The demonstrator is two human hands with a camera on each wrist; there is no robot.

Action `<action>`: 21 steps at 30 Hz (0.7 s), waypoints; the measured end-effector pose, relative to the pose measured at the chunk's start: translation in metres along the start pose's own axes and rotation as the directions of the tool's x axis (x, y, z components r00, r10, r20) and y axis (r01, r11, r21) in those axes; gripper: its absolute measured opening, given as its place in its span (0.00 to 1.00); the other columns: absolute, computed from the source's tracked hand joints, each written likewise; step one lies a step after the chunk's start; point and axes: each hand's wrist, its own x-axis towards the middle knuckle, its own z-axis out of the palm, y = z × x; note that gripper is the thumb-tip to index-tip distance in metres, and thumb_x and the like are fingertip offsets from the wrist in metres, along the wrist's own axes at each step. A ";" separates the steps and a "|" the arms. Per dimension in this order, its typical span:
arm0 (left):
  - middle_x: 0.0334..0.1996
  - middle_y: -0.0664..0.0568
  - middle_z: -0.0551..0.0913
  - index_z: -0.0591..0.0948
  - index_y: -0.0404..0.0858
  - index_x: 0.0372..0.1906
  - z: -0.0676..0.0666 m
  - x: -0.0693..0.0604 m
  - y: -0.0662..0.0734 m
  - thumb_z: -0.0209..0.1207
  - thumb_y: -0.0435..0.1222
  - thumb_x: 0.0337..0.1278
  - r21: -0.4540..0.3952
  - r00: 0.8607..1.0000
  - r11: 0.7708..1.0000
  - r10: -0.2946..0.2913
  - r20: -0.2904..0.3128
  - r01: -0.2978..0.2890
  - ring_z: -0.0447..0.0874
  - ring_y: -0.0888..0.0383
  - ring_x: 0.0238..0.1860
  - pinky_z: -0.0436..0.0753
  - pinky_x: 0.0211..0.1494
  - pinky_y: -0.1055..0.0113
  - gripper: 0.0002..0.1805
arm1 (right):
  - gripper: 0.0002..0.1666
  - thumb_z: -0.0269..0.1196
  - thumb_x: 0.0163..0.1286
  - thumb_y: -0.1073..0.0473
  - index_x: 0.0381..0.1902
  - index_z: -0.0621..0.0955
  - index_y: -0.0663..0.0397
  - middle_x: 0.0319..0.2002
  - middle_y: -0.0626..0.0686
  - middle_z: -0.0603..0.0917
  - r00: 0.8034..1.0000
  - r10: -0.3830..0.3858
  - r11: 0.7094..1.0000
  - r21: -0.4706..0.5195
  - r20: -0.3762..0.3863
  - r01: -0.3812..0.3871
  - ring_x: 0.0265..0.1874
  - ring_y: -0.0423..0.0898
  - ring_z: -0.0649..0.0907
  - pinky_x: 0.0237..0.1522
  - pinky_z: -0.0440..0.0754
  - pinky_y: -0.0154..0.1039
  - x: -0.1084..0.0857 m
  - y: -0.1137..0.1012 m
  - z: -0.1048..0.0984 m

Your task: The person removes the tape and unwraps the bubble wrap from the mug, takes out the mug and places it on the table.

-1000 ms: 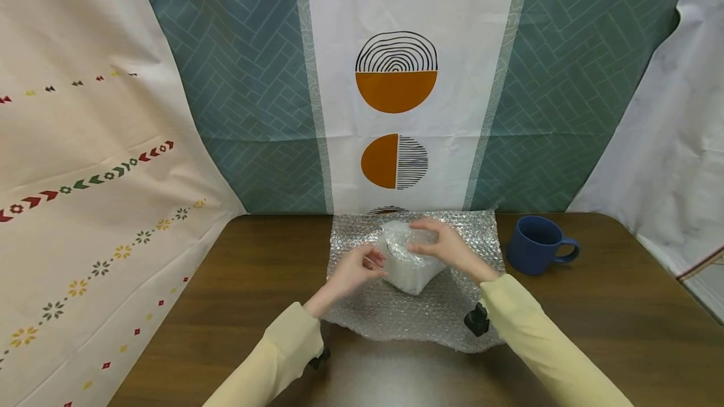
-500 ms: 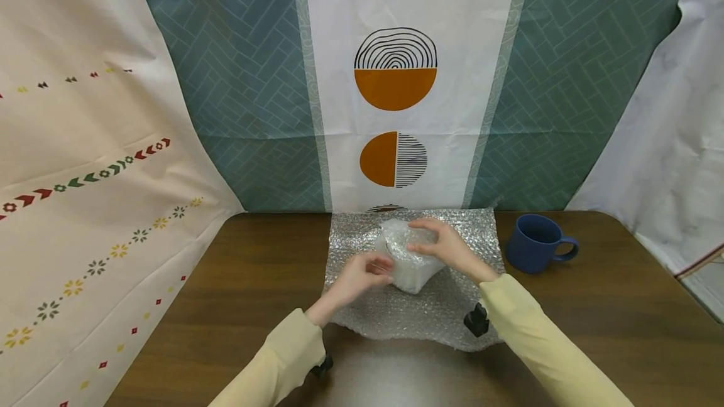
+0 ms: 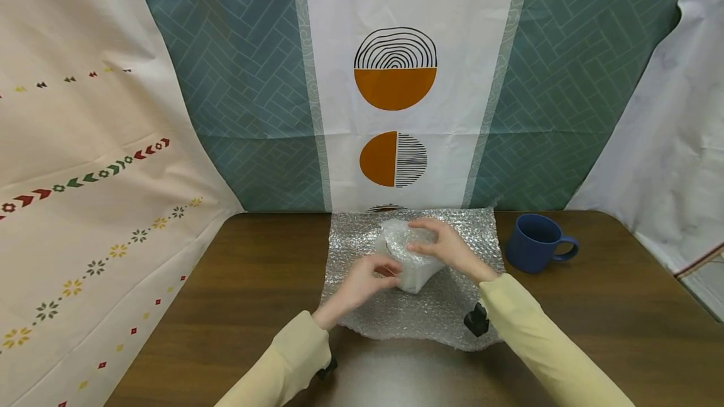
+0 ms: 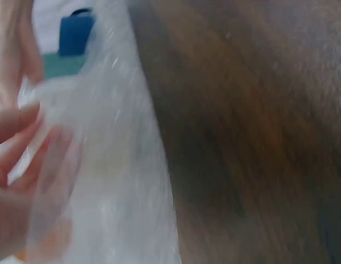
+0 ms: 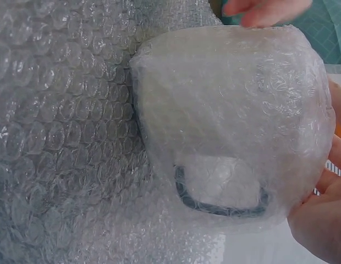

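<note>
A mug wrapped in bubble wrap (image 5: 231, 93) lies on a spread bubble wrap sheet (image 3: 418, 322). Its dark handle (image 5: 223, 210) shows through the layers in the right wrist view. My right hand (image 3: 447, 247) grips the bundle's upper end, fingers at the back and thumb nearer me. My left hand (image 3: 364, 278) is at the bundle's left front side, fingers bent with the tips close to the wrap. In the left wrist view, clear film (image 4: 63, 181) partly covers the left fingers (image 4: 19, 124); whether they pinch it cannot be made out through the blur.
A blue mug (image 3: 534, 244) stands upright right of the sheet, handle to the right. The wooden table (image 3: 254, 269) runs back to a patterned cloth backdrop (image 3: 390, 80), with further cloths hanging left and right. The sheet's far edge reaches the backdrop.
My left hand has moved right and slightly nearer me, along the front of the wrapped mug. The right hand keeps its hold, and the bundle stays in place.
</note>
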 end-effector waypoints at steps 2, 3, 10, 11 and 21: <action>0.33 0.50 0.81 0.82 0.34 0.36 0.003 0.000 0.001 0.62 0.28 0.49 0.012 0.999 1.000 -0.006 -0.034 0.006 0.79 0.57 0.35 0.77 0.38 0.69 0.07 | 0.33 0.67 0.54 0.51 0.55 0.74 0.62 0.58 0.62 0.69 1.000 0.000 1.000 0.000 0.000 0.000 0.57 0.61 0.65 0.53 0.58 0.62 0.000 0.000 0.000; 0.32 0.50 0.81 0.81 0.33 0.35 0.004 0.000 0.002 0.62 0.27 0.48 0.005 0.998 1.000 -0.012 -0.062 0.013 0.79 0.57 0.34 0.77 0.37 0.68 0.07 | 0.33 0.68 0.54 0.52 0.55 0.73 0.63 0.58 0.62 0.68 1.000 0.004 1.000 0.004 0.003 -0.004 0.57 0.60 0.65 0.53 0.58 0.62 0.001 0.000 0.001; 0.31 0.45 0.81 0.80 0.29 0.34 0.006 -0.003 -0.004 0.63 0.25 0.46 -0.105 0.980 0.994 -0.057 -0.190 0.038 0.79 0.52 0.34 0.77 0.37 0.68 0.07 | 0.33 0.68 0.54 0.55 0.57 0.72 0.61 0.59 0.61 0.67 0.998 0.052 0.999 0.002 0.025 -0.052 0.59 0.58 0.63 0.56 0.57 0.59 0.002 -0.002 0.000; 0.32 0.43 0.81 0.80 0.27 0.34 0.006 -0.004 -0.005 0.62 0.24 0.46 -0.132 0.980 0.991 -0.049 -0.192 0.024 0.80 0.50 0.34 0.78 0.37 0.67 0.07 | 0.33 0.67 0.54 0.55 0.57 0.72 0.61 0.59 0.61 0.67 0.998 0.054 0.999 -0.001 0.025 -0.054 0.59 0.58 0.63 0.56 0.57 0.59 0.002 -0.002 0.000; 0.35 0.39 0.81 0.80 0.25 0.39 0.001 -0.012 0.017 0.61 0.24 0.48 -0.199 0.988 0.980 -0.045 -0.151 0.014 0.80 0.46 0.37 0.78 0.38 0.65 0.10 | 0.32 0.67 0.56 0.58 0.56 0.72 0.65 0.59 0.64 0.67 0.998 0.058 0.998 0.009 0.025 -0.058 0.58 0.60 0.63 0.55 0.56 0.60 -0.002 -0.015 -0.003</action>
